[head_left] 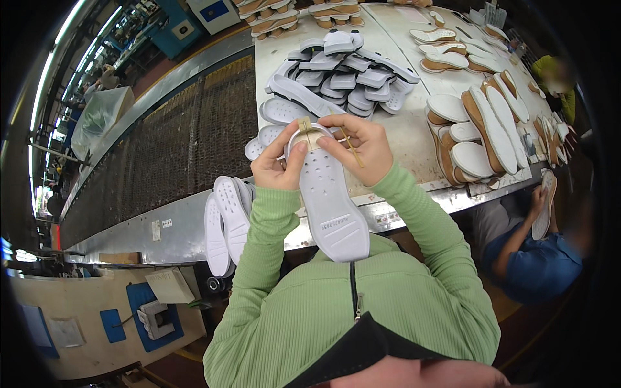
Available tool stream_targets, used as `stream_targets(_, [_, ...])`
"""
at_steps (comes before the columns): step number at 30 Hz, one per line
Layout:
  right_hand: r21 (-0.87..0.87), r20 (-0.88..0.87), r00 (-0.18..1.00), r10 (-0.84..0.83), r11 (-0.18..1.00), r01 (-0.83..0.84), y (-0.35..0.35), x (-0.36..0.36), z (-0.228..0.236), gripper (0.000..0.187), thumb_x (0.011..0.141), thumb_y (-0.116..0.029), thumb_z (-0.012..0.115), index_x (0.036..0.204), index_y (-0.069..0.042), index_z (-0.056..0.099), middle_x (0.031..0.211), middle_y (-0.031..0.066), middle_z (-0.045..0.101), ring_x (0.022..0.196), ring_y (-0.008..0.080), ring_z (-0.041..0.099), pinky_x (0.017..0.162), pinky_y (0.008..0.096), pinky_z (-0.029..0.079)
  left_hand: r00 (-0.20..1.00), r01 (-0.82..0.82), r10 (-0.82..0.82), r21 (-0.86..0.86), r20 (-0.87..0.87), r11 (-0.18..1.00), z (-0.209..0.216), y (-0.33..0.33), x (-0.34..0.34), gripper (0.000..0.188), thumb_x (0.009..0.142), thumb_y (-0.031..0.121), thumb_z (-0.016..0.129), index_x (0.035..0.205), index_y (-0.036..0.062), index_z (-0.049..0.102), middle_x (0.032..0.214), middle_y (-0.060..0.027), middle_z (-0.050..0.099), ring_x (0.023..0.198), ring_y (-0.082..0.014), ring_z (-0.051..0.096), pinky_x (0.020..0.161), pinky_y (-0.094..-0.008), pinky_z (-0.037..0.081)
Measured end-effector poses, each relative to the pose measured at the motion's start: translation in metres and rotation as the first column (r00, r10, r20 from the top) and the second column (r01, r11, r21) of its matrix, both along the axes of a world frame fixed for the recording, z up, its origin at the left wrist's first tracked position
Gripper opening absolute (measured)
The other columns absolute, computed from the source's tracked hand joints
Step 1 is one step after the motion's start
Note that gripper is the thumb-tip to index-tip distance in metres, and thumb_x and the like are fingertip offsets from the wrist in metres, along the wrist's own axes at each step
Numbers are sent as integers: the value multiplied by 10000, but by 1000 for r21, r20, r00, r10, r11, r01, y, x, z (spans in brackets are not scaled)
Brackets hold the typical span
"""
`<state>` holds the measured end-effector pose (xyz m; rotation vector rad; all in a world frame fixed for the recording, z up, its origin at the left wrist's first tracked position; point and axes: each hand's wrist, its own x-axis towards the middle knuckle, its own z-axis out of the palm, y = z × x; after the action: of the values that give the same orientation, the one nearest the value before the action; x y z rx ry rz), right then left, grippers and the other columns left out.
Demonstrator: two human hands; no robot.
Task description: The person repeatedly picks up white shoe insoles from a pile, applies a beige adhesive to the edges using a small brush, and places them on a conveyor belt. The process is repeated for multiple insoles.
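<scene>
A white shoe sole [328, 194] hangs lengthwise in front of my chest, its holed inner side facing up. My left hand [277, 161] is closed on the left rim of its far end, thumb pressed inside. On the other side, my right hand [363, 147] grips the same end, its thumb also inside the rim. A small beige piece [305, 125] sits at that far end between my fingers and folds over the rim. Through my right fingers sticks a thin yellowish stick [353, 152]. More white soles [228, 210] lean together left of my left forearm.
A heap of white and black soles [343, 81] covers the middle of the white table [401, 155]. White-and-tan soles [482, 132] stand stacked at right. A dark conveyor belt [168, 123] runs along the left. A person in blue [540, 265] holds a sole at lower right.
</scene>
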<state>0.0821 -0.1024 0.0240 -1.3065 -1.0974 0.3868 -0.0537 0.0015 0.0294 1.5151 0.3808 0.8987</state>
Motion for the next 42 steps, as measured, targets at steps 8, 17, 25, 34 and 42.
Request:
stream_targets(8, [55,112,989,-93,995,87,-3,-8,10,275,855,-71,677,1106,32,628,914,94,656,780,104,620,683,253,552,1000,5,-5,14,22,1000,2,-3,-4,390,877,-13,621,1259,-54,554,1150,-148,631,989,-133,605,847,-242,501])
stream_targets(17, [138,194,970,-147,983,121,-6,-13,20,264,836,-70,684,1082,17,646,908,92,654,765,116,623,657,256,553,999,4,-9,110,38,994,8,-4,-4,388,843,33,687,1201,-55,565,1087,-135,646,973,-144,614,828,-252,508])
stream_targets(25, [364,551,760,-344,919,152,-14,-7,51,239,728,-77,733,952,-23,669,1002,123,668,935,319,624,805,392,499,998,46,-51,186,21,982,24,-7,-4,357,845,40,675,1174,-16,547,1024,-109,644,928,-142,620,785,-252,512])
stream_targets(34, [264,715,651,-255,961,87,-35,-19,87,232,723,-10,713,952,-22,674,1046,112,674,1041,329,589,848,394,487,992,74,-100,266,83,961,38,-25,-14,367,827,14,672,1180,-8,575,1011,-101,656,876,-111,622,709,-234,511])
stream_targets(42, [161,482,875,53,976,-148,-64,-13,122,281,808,37,620,1086,41,659,927,143,668,865,231,618,727,303,479,983,99,-152,406,101,908,44,-36,-34,346,755,-30,704,1089,-20,613,925,-129,669,827,-153,644,681,-243,500])
